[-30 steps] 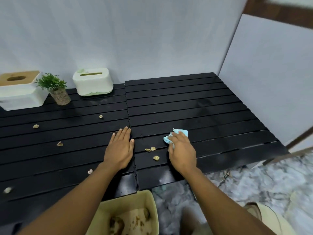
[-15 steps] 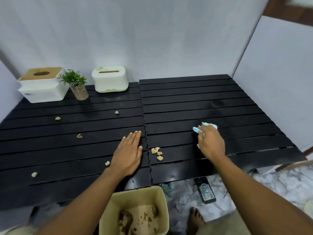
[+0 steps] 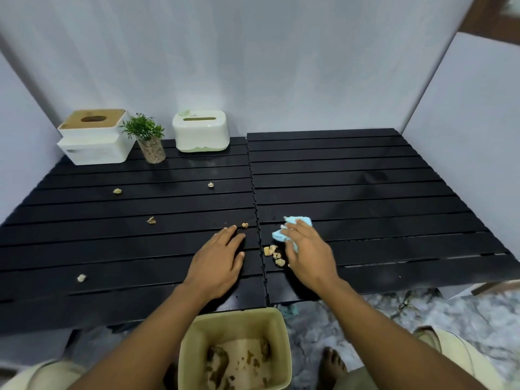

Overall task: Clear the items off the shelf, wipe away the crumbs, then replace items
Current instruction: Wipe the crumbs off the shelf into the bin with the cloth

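Pale walls (image 3: 253, 66) close the shelf (image 3: 365, 178) in at the back and on both sides. The shelf is black and slatted, made of two panels that meet at a seam down the middle. Grey marbled floor (image 3: 422, 319) shows below its front edge, with a bare foot (image 3: 333, 364) on it.

A beige bin (image 3: 188, 358) stands on the floor just under the front edge, near the seam, with brown scraps inside.

In the back left corner sits a white box (image 3: 94, 137) with a wooden lid. A second box (image 3: 200, 130), white with a green base, stands at the back edge just left of the seam. A small plant (image 3: 146, 136) in a pebble-filled pot stands between them, just beside the lidded one.

The left hand (image 3: 216, 263) lies flat on the left panel near the front edge, its fingers straight and pressed together beside the seam. The right hand (image 3: 306, 251) is on the right panel just across the seam, fingers close together and slightly bent over a bunched blue cloth (image 3: 295, 222), holding it down on the slats. The cloth shows beyond the fingertips and at the thumb side.

A small heap of crumbs (image 3: 273, 253) lies between the two hands, just right of the seam and beside the cloth. One crumb (image 3: 244, 225) sits just past the left fingertips. Four more single bits (image 3: 151, 220) are scattered well apart over the left panel.
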`<action>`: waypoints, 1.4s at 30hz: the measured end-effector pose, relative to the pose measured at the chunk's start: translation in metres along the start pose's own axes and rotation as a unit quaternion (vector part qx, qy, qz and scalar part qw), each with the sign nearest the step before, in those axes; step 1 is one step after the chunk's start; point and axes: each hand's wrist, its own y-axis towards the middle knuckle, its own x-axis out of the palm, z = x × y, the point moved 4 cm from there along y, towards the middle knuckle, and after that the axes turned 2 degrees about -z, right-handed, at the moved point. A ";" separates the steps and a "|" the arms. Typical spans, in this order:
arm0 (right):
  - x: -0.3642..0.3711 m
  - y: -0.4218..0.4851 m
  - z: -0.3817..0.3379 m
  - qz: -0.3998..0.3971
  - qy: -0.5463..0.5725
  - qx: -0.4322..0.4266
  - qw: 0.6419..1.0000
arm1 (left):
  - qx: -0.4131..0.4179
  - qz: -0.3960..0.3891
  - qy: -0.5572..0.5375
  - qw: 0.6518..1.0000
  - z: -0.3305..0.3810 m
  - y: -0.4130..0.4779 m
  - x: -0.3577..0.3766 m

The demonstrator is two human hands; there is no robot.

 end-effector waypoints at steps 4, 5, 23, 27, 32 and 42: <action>-0.042 0.001 0.063 0.113 -0.014 0.106 0.988 | -0.004 0.024 0.024 0.999 -0.029 -0.006 -0.026; -0.049 -0.001 0.077 0.122 -0.027 0.139 0.982 | -0.013 0.024 0.028 0.999 -0.040 -0.008 -0.030; -0.001 0.030 -0.010 0.060 0.015 0.017 0.998 | -0.021 -0.007 0.008 1.000 -0.081 -0.042 -0.018; -0.031 0.060 0.048 0.088 -0.036 0.126 0.987 | -0.031 0.008 0.010 0.999 -0.114 -0.054 -0.027; -0.002 0.067 0.027 0.051 -0.070 0.098 0.991 | -0.032 0.012 0.019 0.999 -0.120 -0.058 -0.024; 0.059 0.048 -0.095 -0.049 0.138 -0.100 0.984 | -0.039 0.007 0.008 0.999 -0.118 -0.059 -0.026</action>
